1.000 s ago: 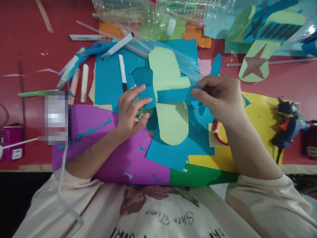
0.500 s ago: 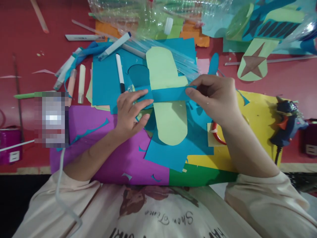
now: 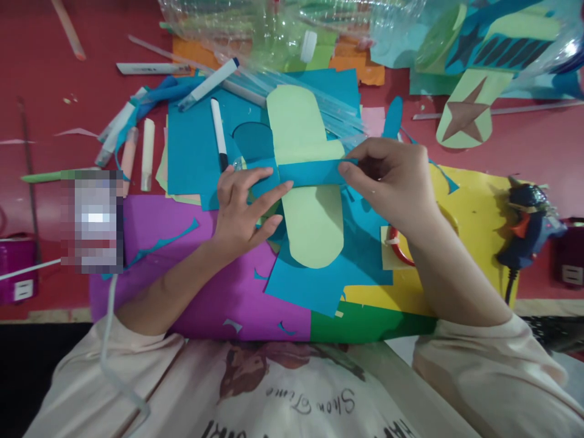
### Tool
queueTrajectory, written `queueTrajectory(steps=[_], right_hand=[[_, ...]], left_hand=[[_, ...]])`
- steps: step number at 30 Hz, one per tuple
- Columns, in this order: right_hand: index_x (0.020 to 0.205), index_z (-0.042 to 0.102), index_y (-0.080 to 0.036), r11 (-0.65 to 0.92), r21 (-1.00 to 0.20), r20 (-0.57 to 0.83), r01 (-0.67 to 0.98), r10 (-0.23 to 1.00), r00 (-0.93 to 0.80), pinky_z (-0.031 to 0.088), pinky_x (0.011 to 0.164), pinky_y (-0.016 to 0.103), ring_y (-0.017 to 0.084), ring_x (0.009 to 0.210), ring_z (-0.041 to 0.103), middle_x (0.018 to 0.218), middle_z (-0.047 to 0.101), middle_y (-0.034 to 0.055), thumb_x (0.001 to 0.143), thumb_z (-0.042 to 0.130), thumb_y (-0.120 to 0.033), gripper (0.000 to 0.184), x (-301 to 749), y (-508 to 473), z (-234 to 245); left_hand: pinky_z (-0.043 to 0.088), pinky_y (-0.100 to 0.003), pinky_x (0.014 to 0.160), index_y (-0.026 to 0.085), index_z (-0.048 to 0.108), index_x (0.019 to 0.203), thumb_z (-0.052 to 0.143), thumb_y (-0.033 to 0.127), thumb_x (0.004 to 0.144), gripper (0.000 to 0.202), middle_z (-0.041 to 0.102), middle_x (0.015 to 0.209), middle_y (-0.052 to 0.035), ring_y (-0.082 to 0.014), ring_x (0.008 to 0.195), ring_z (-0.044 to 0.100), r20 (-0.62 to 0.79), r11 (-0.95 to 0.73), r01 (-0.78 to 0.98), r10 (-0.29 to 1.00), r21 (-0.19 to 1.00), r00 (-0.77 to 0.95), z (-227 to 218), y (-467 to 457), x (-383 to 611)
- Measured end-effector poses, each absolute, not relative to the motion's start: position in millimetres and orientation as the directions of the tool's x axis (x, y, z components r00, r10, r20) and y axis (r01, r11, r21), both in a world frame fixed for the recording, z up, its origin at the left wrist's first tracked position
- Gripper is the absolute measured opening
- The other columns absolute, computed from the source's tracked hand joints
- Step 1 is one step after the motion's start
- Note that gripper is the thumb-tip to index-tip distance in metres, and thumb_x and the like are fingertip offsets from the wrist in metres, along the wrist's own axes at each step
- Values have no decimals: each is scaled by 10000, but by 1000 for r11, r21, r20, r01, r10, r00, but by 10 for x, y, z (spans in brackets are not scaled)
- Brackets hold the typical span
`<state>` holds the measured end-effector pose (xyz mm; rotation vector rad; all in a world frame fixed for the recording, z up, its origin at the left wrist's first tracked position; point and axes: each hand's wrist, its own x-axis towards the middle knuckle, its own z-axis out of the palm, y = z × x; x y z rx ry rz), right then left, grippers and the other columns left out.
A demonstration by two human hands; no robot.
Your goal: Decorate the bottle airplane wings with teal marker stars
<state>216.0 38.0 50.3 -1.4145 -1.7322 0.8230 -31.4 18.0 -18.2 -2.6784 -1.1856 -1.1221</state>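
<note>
A long pale green paper shape with rounded ends (image 3: 314, 225) lies on blue paper sheets (image 3: 323, 286) in the middle of the table. A blue paper strip (image 3: 310, 173) crosses it sideways. My right hand (image 3: 392, 179) pinches the strip's right end between thumb and fingers. My left hand (image 3: 241, 204) lies with fingers stretched over the strip's left end, pressing it against the green shape.
Markers (image 3: 219, 137) and glue sticks (image 3: 146, 152) lie at the left on the red table (image 3: 41, 79). Purple (image 3: 191, 292), green and yellow sheets (image 3: 479, 207) lie near me. A glue gun (image 3: 529, 228) rests at the right. Clear plastic bottles (image 3: 274, 27) and a star-marked green cut-out (image 3: 468, 115) sit at the back.
The blue strip has been laid flatter across the green shape. My left fingers slid onto its left end and spread out; my right hand stays pinched on the right end.
</note>
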Motion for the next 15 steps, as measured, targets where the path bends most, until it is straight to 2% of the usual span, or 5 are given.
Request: queueTrajectory(steps=[4,7,11,15], right_hand=[[647,567,-243,180,-851,149,493,984,-103,382,528,292,139,586,480,585,498,-14,781,740,-360,249,2160,378,483],[638,565,-243,185,-846,148,501,983,-112,345,500,286,131,562,452,572,498,-13,772,748,-388,269,2177,384,499],[622,566,-219,170,-827,123,536,985,-122,308,487,280,94,503,395,539,491,-32,791,715,-265,231,2246,408,568],[613,567,-202,136,-816,115,562,991,-73,274,474,290,79,480,359,523,477,-39,798,667,-132,222,2326,443,632]], left_hand=[[294,-476,1154,406,460,1434,315,558,1009,474,581,1306,-44,-264,1221,538,582,-708,653,660,270,475,-185,169,-314],[283,-485,1161,373,467,1447,364,529,1007,478,574,1304,-71,-284,1224,534,610,-720,640,642,269,465,-182,158,-300],[289,-492,1156,353,491,1439,372,516,1009,475,568,1299,-90,-304,1233,527,603,-715,641,650,279,462,-184,154,-292],[296,-484,1155,372,454,1459,356,526,1008,486,567,1290,-83,-288,1223,525,605,-717,655,637,238,478,-197,163,-312]])
